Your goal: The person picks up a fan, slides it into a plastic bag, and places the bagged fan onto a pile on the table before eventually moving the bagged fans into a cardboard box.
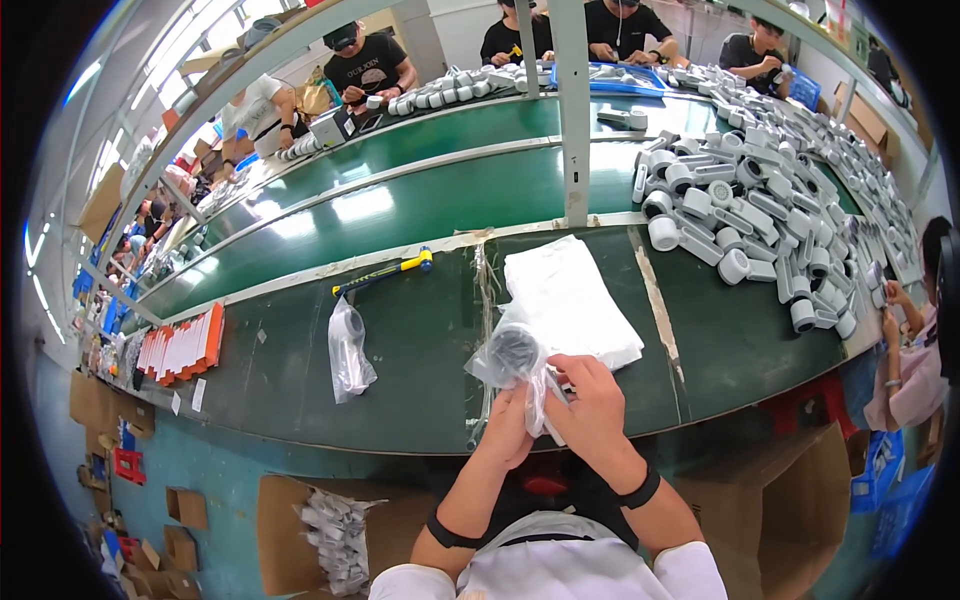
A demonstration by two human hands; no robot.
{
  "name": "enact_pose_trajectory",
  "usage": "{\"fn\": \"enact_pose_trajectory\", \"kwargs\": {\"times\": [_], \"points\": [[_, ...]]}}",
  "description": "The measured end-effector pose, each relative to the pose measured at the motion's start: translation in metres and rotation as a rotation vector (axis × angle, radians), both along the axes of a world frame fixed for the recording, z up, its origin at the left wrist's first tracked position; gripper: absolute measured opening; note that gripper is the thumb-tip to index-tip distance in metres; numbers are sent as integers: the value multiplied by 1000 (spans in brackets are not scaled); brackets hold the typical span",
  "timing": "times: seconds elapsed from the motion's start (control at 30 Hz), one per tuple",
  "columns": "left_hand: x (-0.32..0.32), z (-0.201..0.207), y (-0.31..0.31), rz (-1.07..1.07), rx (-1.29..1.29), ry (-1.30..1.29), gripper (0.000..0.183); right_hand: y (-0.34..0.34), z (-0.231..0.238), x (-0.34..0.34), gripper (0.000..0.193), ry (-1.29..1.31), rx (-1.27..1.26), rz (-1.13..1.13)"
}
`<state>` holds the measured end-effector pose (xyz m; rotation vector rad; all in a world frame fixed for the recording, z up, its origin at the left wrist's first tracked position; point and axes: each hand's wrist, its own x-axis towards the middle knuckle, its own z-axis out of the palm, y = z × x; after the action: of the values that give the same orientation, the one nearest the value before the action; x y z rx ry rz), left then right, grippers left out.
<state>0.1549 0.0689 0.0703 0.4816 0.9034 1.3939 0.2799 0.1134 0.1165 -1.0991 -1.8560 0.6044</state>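
Over the near edge of the dark green bench, both my hands hold a white-grey device with a round dark-faced head [513,347], wrapped in a clear plastic bag [485,366]. My left hand [507,432] is closed round the lower, handle end. From the other side, my right hand [588,408] pinches the loose bag film by the handle. Just beyond them lies a stack of flat white bags [568,300]. Farther left, another bagged device [348,352] rests on the bench, below a hammer [385,271] with a yellow and dark handle.
Unbagged grey-white devices [745,205] are heaped at right. Orange-and-white flat boxes [182,345] lie at left. Below, one carton [283,535] contains bagged devices; another carton [765,510] stands right. A metal post [574,120] rises beyond the bench. Co-workers sit across and at right.
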Motion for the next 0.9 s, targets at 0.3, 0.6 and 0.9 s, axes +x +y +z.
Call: {"fn": "enact_pose_trajectory", "kwargs": {"times": [0.3,0.6,0.9], "points": [[-18,5,-7,-176,-3,-280,49,7,-18,-3,15,111,75,-30],[-26,15,-6,10,49,-563,42,3,-30,3,12,256,142,-73],[-47,9,-7,207,-85,-262,37,-28,-41,10,14,141,290,183]]}}
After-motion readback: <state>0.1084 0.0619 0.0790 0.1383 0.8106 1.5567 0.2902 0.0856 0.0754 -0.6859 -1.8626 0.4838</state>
